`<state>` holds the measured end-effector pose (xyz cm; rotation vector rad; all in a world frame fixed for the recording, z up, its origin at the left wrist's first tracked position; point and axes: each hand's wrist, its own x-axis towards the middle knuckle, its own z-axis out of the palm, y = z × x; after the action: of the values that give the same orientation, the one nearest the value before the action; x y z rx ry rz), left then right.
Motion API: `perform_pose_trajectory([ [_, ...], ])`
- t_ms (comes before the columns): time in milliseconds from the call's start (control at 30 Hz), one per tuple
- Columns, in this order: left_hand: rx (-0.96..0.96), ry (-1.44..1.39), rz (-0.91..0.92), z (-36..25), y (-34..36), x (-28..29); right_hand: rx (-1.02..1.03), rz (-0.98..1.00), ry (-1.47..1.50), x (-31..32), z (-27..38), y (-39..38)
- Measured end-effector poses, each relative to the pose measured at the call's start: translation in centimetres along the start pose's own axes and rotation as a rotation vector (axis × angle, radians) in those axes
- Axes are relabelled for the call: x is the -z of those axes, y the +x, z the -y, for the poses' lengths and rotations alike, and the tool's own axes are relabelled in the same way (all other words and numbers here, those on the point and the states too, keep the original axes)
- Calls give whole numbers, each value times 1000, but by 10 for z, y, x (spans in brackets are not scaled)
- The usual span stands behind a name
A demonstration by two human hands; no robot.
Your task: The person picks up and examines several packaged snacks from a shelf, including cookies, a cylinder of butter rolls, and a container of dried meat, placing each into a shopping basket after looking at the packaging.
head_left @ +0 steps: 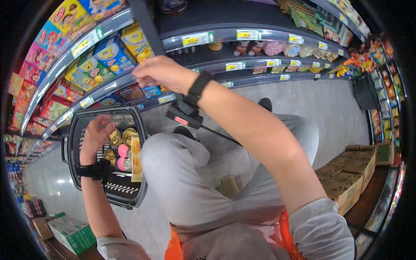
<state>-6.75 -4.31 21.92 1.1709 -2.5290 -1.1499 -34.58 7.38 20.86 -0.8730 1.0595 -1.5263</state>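
Note:
My left hand [99, 132], a band at its wrist, hovers over a black plastic basket [69, 145] with its fingers apart and loosely curled. Inside are several cans with gold lids [129, 136] or pink tops [123, 151], beside an upright yellow package [136, 158]. My right hand [160, 73] reaches to the snack shelf in front of blue and yellow cartoon boxes [110, 56], fingers loosely bent and apart with nothing visible in them. Just below it sits a small blue package [151, 92]. A black device with a cable [184, 117] hangs from that wrist strap.
Stocked shelves [229, 41] curve across the front and left, with another rack [381, 95] at far right. I crouch on grey tiles [299, 95]. Open cardboard boxes [346, 171] stand on a dark surface behind right. A green-and-white carton [69, 232] lies at lower left.

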Motion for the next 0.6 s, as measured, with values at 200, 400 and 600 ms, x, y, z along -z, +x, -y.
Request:
perform_pose_trajectory([
  [200,-247,-147,305,-186,3,-62,-73,-350,-149,118,-2,-99],
  [400,-329,22,512,-270,58,-167,-179,-749,-290,198,21,-159],
  [600,-357,-193,536,-296,132,-291,-50,-1059,-247,317,16,-175],
])
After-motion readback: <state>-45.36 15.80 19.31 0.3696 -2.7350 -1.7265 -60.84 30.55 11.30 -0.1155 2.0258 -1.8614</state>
